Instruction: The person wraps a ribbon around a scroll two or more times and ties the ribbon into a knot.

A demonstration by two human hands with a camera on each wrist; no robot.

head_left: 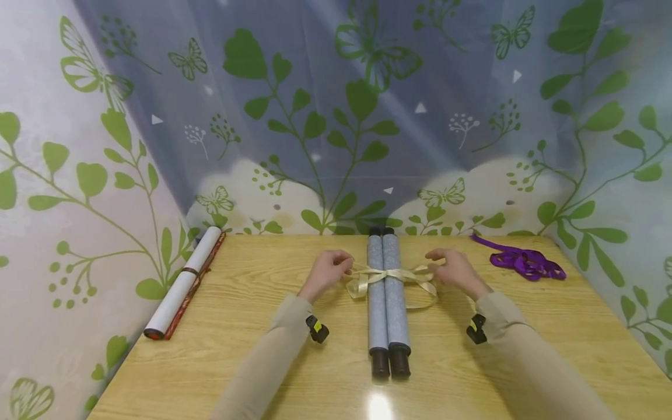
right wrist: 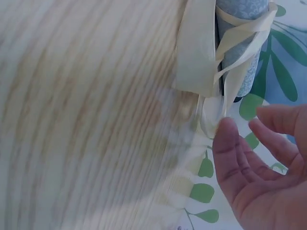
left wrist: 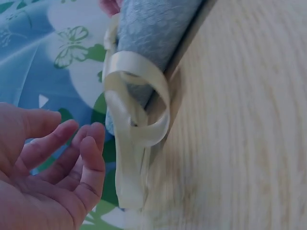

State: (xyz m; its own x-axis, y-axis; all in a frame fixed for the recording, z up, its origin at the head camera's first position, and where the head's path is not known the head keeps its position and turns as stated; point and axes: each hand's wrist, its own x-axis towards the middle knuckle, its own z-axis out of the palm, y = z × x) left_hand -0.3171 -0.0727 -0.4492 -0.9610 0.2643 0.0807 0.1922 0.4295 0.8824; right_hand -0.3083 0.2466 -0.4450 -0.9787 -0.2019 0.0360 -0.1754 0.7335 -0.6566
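Two rolled scrolls in pale blue patterned cloth, the left scroll (head_left: 377, 318) and the right scroll (head_left: 397, 318), lie side by side with dark end knobs towards me. A cream ribbon (head_left: 359, 288) is tied round both at mid-length, with loops out to each side. My left hand (head_left: 328, 271) is left of the bow; in the left wrist view its loosely bent fingers (left wrist: 91, 167) hold nothing, beside a hanging ribbon loop (left wrist: 127, 158). On the other side is my right hand (head_left: 455, 273), thumb and fingers apart, its fingertips near the ribbon (right wrist: 196, 52) in the right wrist view.
A white scroll (head_left: 184, 286) with a red edge and a dark tie lies along the table's left edge. Towards the back right is a heap of purple ribbon (head_left: 525, 262). A leaf-patterned curtain (head_left: 336, 146) stands behind the wooden table (head_left: 315, 373).
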